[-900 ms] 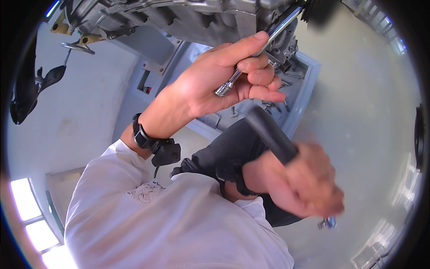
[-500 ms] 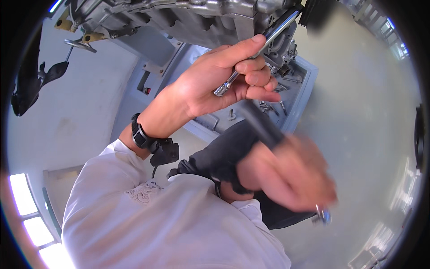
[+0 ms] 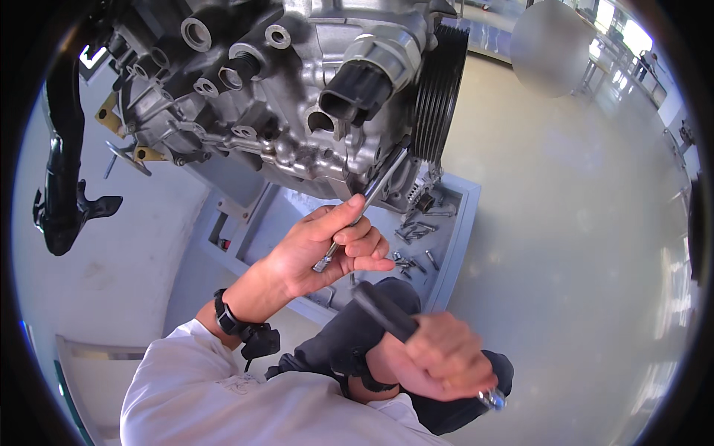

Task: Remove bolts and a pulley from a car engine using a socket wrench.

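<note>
My left hand (image 3: 320, 245) is closed around a chrome extension bar (image 3: 385, 177). The bar slants up to the underside of the metal engine (image 3: 297, 152), beside the black ribbed pulley (image 3: 442, 93); where its far tip sits is hidden. Its socket-like near end pokes out below my fingers. Lower and to the right, my right hand (image 3: 442, 357) grips a ratchet wrench (image 3: 383, 311) close to its chrome head. The wrench's black handle points up and left toward my left hand, apart from the bar.
Below the engine, a grey-blue tray (image 3: 460, 241) holds several loose bolts (image 3: 416, 232) and small metal parts. A black bent arm (image 3: 65, 149) stands at the far left, near a small handwheel (image 3: 128, 157). My dark-clothed knee (image 3: 398, 293) is under the tray's near edge.
The view has tilted up, so much more of the engine shows. My left hand keeps its hold on the bar. My right hand, blurred before, is sharper and still grips the ratchet wrench.
</note>
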`<state>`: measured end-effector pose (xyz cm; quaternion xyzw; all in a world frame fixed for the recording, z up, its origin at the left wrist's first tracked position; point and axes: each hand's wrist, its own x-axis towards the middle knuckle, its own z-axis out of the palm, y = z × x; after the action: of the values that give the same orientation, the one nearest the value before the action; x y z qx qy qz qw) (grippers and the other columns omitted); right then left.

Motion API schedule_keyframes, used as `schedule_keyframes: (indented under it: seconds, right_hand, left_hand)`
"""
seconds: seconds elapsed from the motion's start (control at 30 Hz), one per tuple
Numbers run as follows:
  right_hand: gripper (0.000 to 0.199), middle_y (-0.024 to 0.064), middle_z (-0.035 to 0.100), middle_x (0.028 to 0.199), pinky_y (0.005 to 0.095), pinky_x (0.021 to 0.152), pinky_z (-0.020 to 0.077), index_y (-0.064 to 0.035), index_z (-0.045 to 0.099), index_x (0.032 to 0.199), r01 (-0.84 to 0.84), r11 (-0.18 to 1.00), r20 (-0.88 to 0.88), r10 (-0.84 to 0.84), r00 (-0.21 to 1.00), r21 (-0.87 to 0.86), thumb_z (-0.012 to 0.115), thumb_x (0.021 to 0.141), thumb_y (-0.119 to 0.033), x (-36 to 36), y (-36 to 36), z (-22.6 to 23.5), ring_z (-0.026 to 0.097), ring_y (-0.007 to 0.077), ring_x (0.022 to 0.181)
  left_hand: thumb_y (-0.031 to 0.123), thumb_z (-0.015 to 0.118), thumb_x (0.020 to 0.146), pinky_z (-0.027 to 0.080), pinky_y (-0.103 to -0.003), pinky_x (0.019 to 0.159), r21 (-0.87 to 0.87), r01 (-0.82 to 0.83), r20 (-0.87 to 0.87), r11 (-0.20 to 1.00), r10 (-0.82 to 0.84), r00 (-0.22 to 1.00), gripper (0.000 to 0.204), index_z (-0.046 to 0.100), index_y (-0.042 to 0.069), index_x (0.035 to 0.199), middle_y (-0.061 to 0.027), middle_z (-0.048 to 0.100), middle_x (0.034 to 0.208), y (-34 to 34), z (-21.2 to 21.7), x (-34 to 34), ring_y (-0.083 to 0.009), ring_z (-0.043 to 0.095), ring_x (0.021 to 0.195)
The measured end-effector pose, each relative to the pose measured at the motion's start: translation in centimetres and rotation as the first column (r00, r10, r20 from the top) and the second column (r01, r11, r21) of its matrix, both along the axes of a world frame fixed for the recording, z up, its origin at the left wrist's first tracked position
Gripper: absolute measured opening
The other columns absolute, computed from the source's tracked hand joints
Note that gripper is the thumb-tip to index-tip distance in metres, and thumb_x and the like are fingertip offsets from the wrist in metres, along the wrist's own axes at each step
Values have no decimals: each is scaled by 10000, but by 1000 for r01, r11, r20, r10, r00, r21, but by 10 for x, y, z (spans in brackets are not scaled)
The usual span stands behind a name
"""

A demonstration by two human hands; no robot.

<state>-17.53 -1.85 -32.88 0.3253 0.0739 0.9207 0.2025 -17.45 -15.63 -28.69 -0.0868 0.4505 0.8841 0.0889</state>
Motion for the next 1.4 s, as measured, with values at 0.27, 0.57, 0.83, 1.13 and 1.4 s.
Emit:
schedule_keyframes:
  seconds: [0.27, 0.57, 0.83, 1.13, 1.4]
  right_hand:
    - [483, -31, 253, 394, 229, 294, 195, -75, 300, 518, 132, 988, -2, -132, 991, -76, 313, 959, -270, 0, 10, 6, 196, 73, 283]
    - [482, -21, 263, 397, 233, 287, 214, -72, 323, 527, 93, 987, -69, -102, 992, -128, 331, 957, -291, -4, 11, 7, 217, 83, 282]
    - [472, -31, 261, 394, 220, 291, 166, -76, 347, 549, 110, 992, -81, -115, 990, -56, 301, 964, -296, -3, 14, 10, 176, 56, 284]
    - [473, -52, 254, 403, 216, 299, 156, -76, 351, 540, 101, 994, 18, -102, 995, 50, 323, 949, -314, 8, 14, 16, 171, 55, 285]
    - [510, -36, 231, 410, 232, 282, 182, -72, 315, 524, 61, 993, 53, -67, 996, 104, 290, 949, -353, 5, 6, 7, 198, 71, 290]
  left_hand:
    - [460, 428, 901, 531, -402, 770, -32, -28, -5, 999, 28, 1000, 513, 317, 137, 518, 16, 308, 538, 4, 4, -2, -198, 446, 717]
    - [451, 421, 908, 524, -394, 779, -27, -11, -13, 1000, 11, 1000, 512, 333, 135, 514, 10, 339, 549, 8, 6, -3, -190, 454, 719]
    - [441, 392, 922, 508, -398, 805, 9, -55, -18, 998, 55, 998, 514, 311, 134, 518, 10, 299, 550, 4, 1, 1, -192, 450, 714]
    - [433, 374, 931, 496, -394, 832, -7, 9, -31, 1000, -9, 999, 509, 331, 132, 523, 6, 309, 579, 2, 2, -4, -202, 459, 737]
    - [457, 367, 927, 462, -371, 871, 7, 67, -47, 998, -67, 997, 514, 328, 148, 518, 18, 338, 582, 3, 2, -2, -187, 462, 747]
